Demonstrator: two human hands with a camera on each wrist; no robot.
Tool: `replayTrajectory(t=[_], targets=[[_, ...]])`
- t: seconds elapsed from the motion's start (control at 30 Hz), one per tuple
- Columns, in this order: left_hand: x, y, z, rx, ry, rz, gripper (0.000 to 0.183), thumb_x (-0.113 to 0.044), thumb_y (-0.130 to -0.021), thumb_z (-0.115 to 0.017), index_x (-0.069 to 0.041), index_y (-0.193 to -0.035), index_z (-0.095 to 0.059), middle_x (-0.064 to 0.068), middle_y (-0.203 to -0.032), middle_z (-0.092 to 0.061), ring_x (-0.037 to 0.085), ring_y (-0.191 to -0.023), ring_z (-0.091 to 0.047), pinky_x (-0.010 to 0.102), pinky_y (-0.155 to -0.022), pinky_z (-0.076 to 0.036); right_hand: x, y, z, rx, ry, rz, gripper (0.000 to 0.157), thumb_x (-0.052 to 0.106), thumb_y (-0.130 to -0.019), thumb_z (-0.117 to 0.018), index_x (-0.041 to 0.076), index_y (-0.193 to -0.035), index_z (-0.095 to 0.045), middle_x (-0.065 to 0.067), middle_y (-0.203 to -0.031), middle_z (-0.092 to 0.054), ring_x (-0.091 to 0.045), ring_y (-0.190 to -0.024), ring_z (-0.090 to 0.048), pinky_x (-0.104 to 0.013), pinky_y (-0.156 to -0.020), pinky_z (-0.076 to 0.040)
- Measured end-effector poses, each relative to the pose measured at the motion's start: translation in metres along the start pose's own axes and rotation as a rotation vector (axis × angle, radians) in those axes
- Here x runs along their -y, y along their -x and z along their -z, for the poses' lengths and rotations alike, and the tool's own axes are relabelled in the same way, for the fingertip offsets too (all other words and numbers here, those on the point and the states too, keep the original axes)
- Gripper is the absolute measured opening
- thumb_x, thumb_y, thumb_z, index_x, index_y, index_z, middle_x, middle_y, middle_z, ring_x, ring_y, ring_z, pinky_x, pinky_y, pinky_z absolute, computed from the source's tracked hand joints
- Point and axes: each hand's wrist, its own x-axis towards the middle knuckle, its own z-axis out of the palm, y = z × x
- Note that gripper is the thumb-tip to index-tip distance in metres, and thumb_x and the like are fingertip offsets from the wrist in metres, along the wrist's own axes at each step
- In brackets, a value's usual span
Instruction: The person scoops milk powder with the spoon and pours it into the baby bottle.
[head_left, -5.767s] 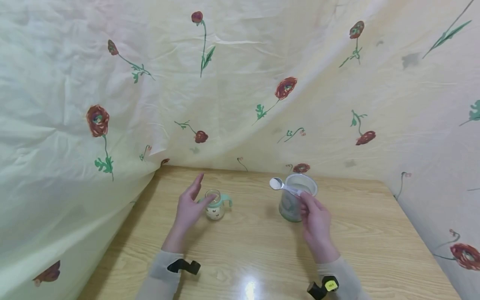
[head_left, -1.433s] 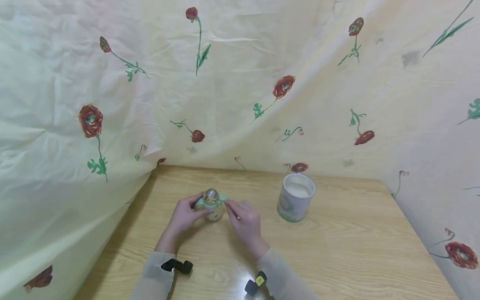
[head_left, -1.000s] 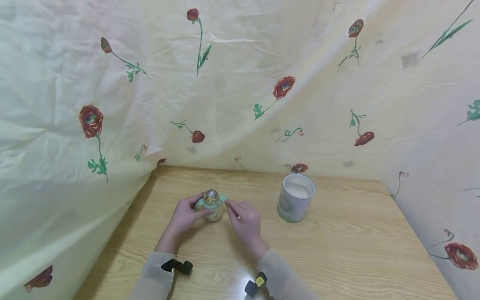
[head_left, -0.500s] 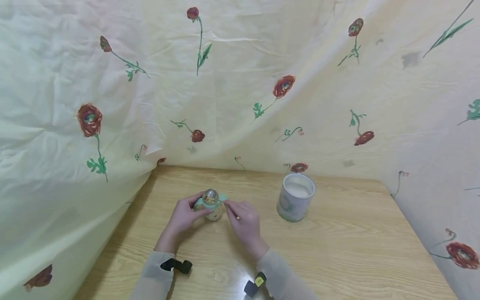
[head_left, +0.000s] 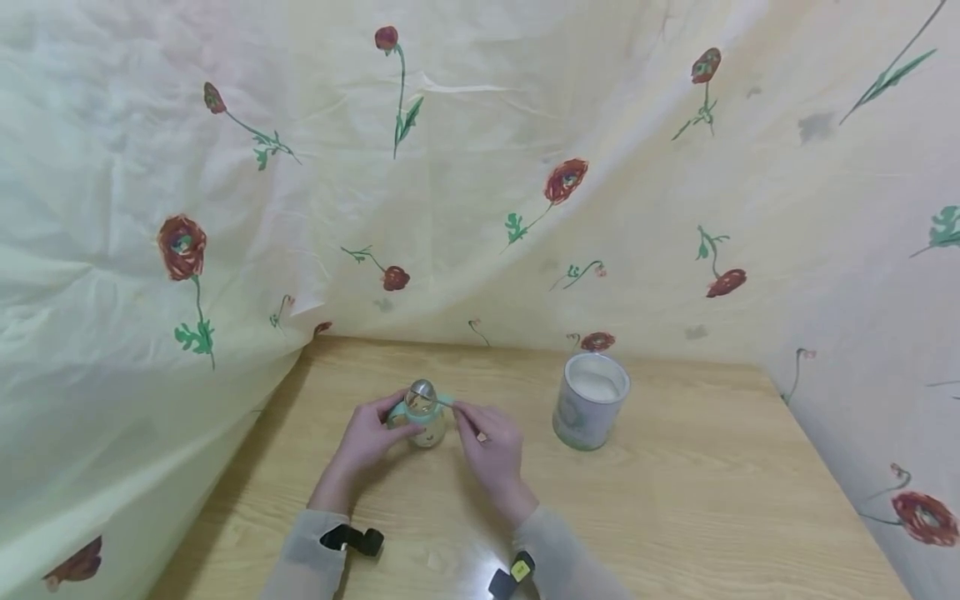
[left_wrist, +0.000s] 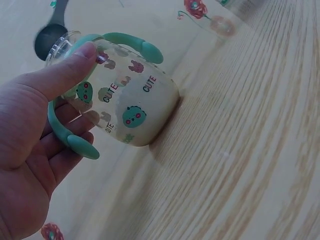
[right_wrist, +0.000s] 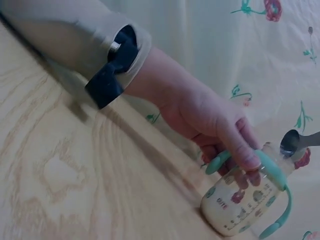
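Observation:
A clear baby bottle [head_left: 430, 434] with a mint-green collar and two mint handles stands uncapped on the table, with pale powder low inside. My left hand [head_left: 369, 434] grips it round the neck, thumb in front; in the left wrist view its fingers [left_wrist: 70, 145] curl behind a handle. My right hand [head_left: 495, 446] pinches the handle of a measuring scoop [head_left: 423, 388], whose rounded bowl sits right at the bottle's mouth. The right wrist view shows the scoop [right_wrist: 291, 142] over the opening; the right hand itself is out of that view.
An open can [head_left: 588, 417] of white powder stands to the right of both hands. Flowered cloth [head_left: 465, 208] hangs behind the wood-grain table [head_left: 675, 500] and along its sides. Black wrist cameras are strapped to both sleeves.
Earlier my right hand held the scoop, full of white powder, by the can; it has moved left to the bottle and the scoop is turned over. My left hand has taken hold of the bottle.

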Motion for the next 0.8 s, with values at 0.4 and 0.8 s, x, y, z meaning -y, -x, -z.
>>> replayTrajectory(t=[0.4, 0.8], targets=[[-0.001, 0.001, -0.001, 0.000, -0.029, -0.013, 0.081, -0.034, -0.084, -0.094, -0.014, -0.154, -0.058, 0.008, -0.156, -0.057, 0.035, -0.147, -0.050, 0.053, -0.124, -0.036, 0.012, -0.004, 0.009, -0.101, -0.210, -0.484, 0.013, -0.001, -0.095, -0.080, 0.003, -0.106, -0.083, -0.009, -0.097, -0.082, -0.014, -0.072, -0.072, -0.017, -0.065, -0.060], [-0.019, 0.008, 0.006, -0.039, -0.056, -0.098, 0.078, -0.028, -0.090, -0.090, -0.021, -0.159, -0.054, 0.000, -0.163, -0.049, 0.033, -0.153, -0.041, 0.057, -0.125, -0.033, 0.012, -0.024, 0.041, -0.205, -0.315, -0.663, 0.012, 0.007, -0.097, -0.080, -0.001, -0.106, -0.082, -0.018, -0.086, -0.078, -0.010, -0.068, -0.068, -0.017, -0.059, -0.057]])
